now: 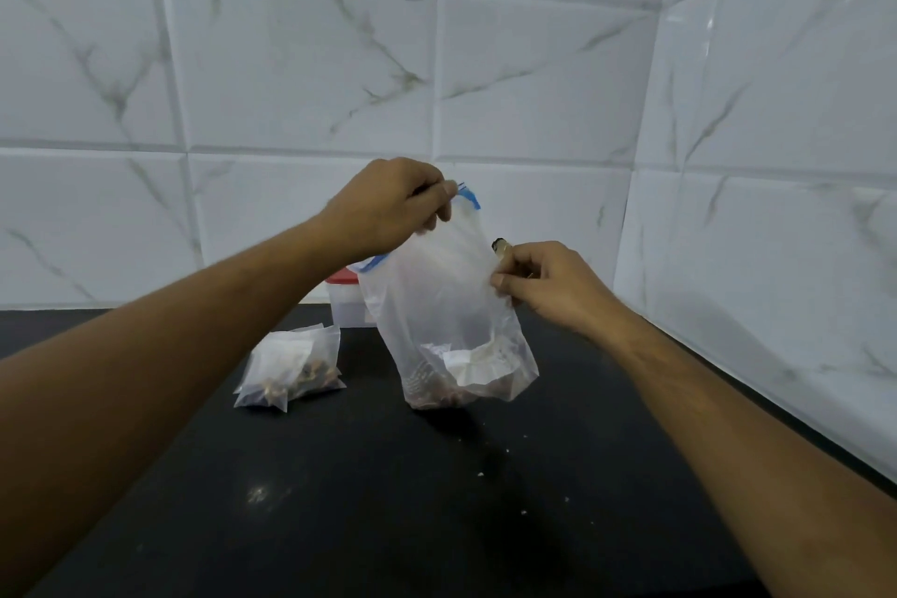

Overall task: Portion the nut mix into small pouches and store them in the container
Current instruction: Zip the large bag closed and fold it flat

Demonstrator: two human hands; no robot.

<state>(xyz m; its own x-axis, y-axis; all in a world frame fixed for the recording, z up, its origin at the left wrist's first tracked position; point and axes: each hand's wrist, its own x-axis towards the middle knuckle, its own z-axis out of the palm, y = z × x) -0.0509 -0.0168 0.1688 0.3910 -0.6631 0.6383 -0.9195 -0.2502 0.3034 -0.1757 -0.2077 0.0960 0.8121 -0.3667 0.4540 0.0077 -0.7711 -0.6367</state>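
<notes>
Clear plastic, thin and crinkled, makes up the large zip bag (446, 321) with a blue seal strip that hangs upright over the black stone countertop (388, 500), its bottom at or just above the surface; I cannot tell which. The left hand (388, 209) pinches the zip bag's top edge at the blue strip, thumb and curled fingers closed on it. The right hand (543, 282) is lower and to the right, apart from the left hand, its fingertips pinching the bag's right side. A small dark-and-tan piece (500, 245) shows at the tip of those fingers, too blurred to name. A little brown nut mix (437, 396) lies in the bag's bottom corner. Left of the bag, on the countertop, lie small clear pouches (291, 367) stacked together with nuts inside. Behind the bag, against the white marble-veined tile wall (291, 63), stands a translucent plastic container with a red lid (347, 301) — mostly hidden by the bag. Pale crumbs (480, 473) dot the countertop in front.
</notes>
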